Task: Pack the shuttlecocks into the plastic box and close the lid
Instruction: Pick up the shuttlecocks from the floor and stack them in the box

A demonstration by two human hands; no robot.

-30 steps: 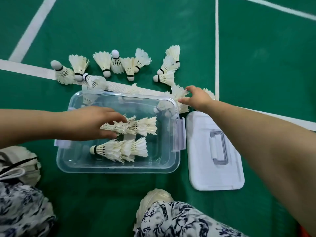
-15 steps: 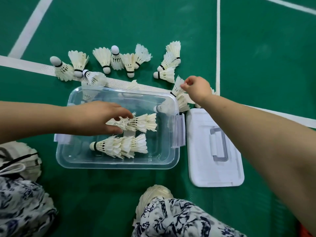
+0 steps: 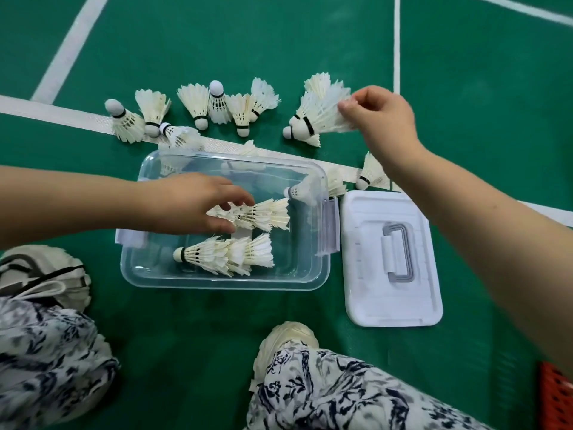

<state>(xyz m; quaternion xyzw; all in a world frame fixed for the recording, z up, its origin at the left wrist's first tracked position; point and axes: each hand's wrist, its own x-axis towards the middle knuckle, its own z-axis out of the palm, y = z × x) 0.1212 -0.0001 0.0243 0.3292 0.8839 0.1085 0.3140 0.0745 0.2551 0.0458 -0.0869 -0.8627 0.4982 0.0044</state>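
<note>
White feathered shuttlecocks (image 3: 229, 256) are laid in two nested stacks inside the clear rectangular plastic box (image 3: 223, 285), which is set on the green court floor (image 3: 480, 119). The farther stack (image 3: 266, 214) is gripped between the thumb and curled fingers of the left hand (image 3: 186, 203). Beyond the box's far right corner, a single shuttlecock (image 3: 319, 117) is pinched by its feathers in the right hand (image 3: 381, 116). Loose shuttlecocks (image 3: 198, 103) are scattered along the box's far side. The white plastic lid (image 3: 390, 290) with a grey handle is laid flat just right of the box.
</note>
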